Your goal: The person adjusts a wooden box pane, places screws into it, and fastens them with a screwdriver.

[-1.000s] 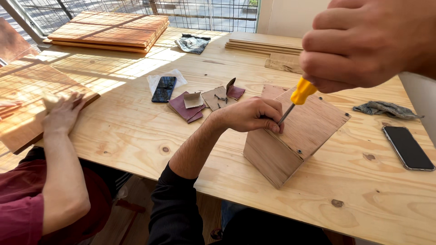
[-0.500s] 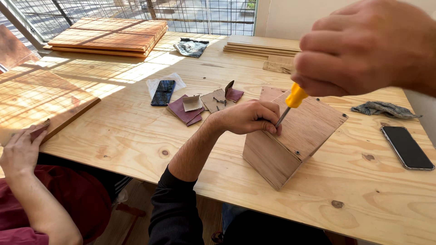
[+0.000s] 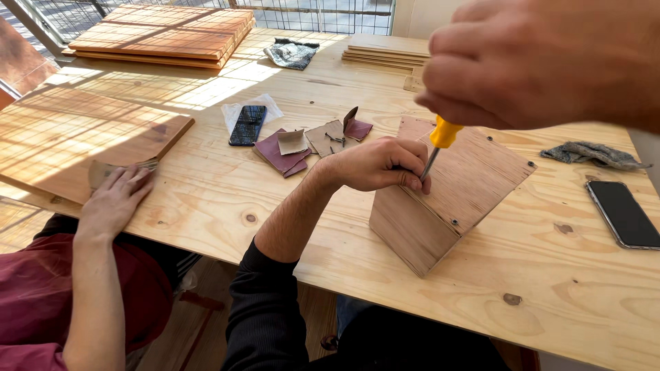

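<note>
While the right hand (image 3: pixel 543 62) grips the yellow-handled screwdriver (image 3: pixel 440 141), left-hand fingers (image 3: pixel 405 165) pinch its shaft against the plywood box (image 3: pixel 447 199).

Single view, head-worn camera, looking down and forward across a plywood desk (image 3: pixel 206 206) from the near edge. Right hand (image 3: pixel 543 62) sits very close to the lens, large and filling the upper right corner; left hand (image 3: pixel 378 165) lies farther out at mid-frame, on the plywood box (image 3: pixel 447 206). Lens faces the desk's far side, where a wire-mesh fence (image 3: pixel 309 10) closes the top edge. Left of frame takes in a second person's hand (image 3: pixel 113 199) and maroon-clad lap below the desk edge. No second camera, so no shared ground between views.
</note>
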